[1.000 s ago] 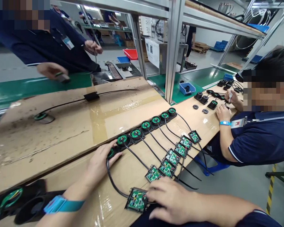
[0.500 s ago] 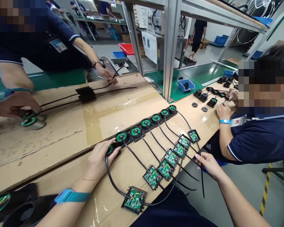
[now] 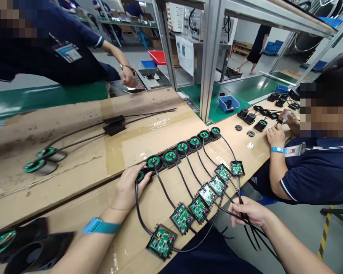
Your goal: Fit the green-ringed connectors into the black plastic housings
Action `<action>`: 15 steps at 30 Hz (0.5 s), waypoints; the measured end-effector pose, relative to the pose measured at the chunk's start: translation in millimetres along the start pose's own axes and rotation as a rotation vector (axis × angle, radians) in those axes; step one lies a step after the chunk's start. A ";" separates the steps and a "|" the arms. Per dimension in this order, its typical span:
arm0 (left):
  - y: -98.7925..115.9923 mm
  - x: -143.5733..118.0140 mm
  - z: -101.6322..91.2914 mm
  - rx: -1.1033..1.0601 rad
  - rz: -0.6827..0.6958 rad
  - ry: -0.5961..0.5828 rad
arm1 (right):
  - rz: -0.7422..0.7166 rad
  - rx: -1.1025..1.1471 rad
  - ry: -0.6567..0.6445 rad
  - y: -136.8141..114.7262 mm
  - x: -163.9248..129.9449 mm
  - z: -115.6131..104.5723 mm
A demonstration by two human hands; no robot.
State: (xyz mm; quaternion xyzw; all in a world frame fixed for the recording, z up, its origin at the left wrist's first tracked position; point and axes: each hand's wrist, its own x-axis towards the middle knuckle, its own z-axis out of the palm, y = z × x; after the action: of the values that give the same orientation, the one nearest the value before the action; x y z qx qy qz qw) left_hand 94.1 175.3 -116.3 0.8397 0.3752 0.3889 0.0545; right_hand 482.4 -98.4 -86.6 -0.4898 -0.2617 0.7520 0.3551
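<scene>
My left hand [image 3: 130, 186] is wrapped around the nearest black round housing [image 3: 140, 175], whose green board shows between thumb and fingers. Beyond it, several like housings [image 3: 170, 155] stand in a slanting row, each with a black cable running to a small square box with an exposed green circuit board [image 3: 182, 217]. Off the table's near edge, my right hand [image 3: 250, 211] is closed around several black cables [image 3: 241, 203], their loose ends hanging below. One cable from the nearest circuit board box [image 3: 161, 242] loops up toward the other boxes.
Larger black housings [image 3: 31, 251] lie at the lower left. Across the cardboard-covered table [image 3: 82, 173] lie two cabled metal cylinders [image 3: 47, 166]. A co-worker [image 3: 317, 163] handles small parts at the right. A metal post [image 3: 208, 64] and a blue bin [image 3: 229, 103] stand behind.
My right hand has gathered more cables into its grasp. My left hand stays on the nearest housing. The co-worker across has let go of the cabled cylinders, and a walking person has moved right.
</scene>
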 end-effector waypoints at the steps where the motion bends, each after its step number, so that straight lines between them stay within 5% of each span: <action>1: 0.4 0.3 1.1 -0.002 -0.006 0.002 | 0.007 -0.016 0.016 -4.2 -1.1 -0.9; 15: 13.6 20.2 28.0 -0.038 -0.024 -0.012 | -0.054 -0.066 0.176 -24.5 -13.1 -44.9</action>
State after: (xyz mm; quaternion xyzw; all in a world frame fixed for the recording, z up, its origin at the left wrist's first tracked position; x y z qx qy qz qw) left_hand 129.9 184.8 -118.1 0.8362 0.3774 0.3903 0.0775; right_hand 534.2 -91.8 -78.4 -0.5582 -0.2674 0.6871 0.3804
